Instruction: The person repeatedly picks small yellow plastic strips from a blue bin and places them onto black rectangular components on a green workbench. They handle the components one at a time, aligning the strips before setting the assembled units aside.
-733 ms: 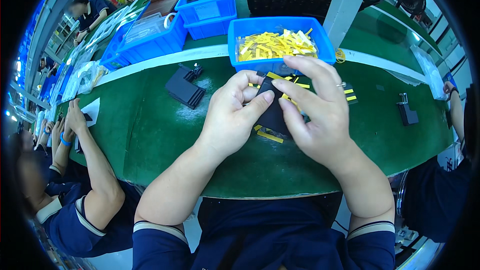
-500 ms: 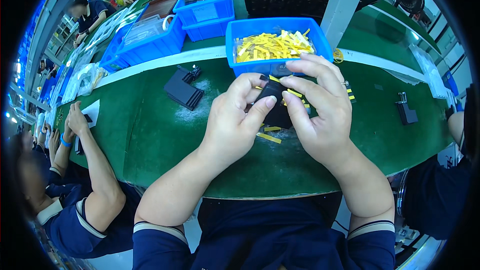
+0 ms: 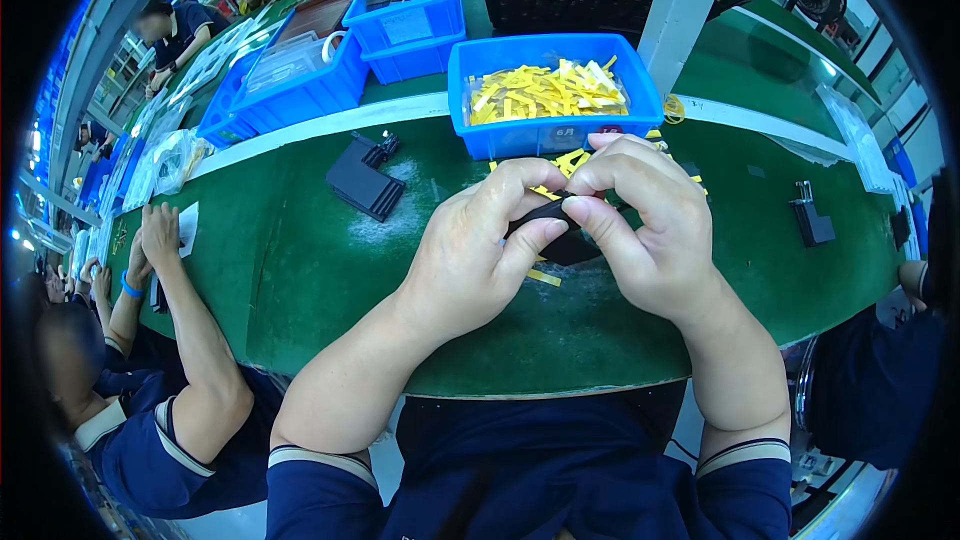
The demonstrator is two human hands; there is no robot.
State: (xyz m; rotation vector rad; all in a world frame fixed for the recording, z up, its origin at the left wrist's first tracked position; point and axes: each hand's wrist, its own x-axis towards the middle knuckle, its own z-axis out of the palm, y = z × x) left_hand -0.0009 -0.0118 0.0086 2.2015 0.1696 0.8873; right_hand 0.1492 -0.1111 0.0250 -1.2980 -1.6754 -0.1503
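Note:
A flat black piece is held just above the green table, tilted so that its edge faces me. My left hand grips its left side, thumb along the near edge and fingers behind. My right hand is closed at its upper right, thumb and curled fingers pinching at the edge beside my left fingertips. Whatever lies between those right fingertips is hidden. Loose yellow strips lie around and below the piece. Beyond my hands stands a blue bin filled with more yellow strips.
Black L-shaped pieces are stacked to the left, by whitish dust; another black piece lies to the right. Blue bins stand at the back left. A grey post rises behind the strip bin. A co-worker's hands work at the far left.
The black piece has tipped to show its edge, and the yellow strip at its top is out of sight. My right fingers, spread before, have curled in against the edge.

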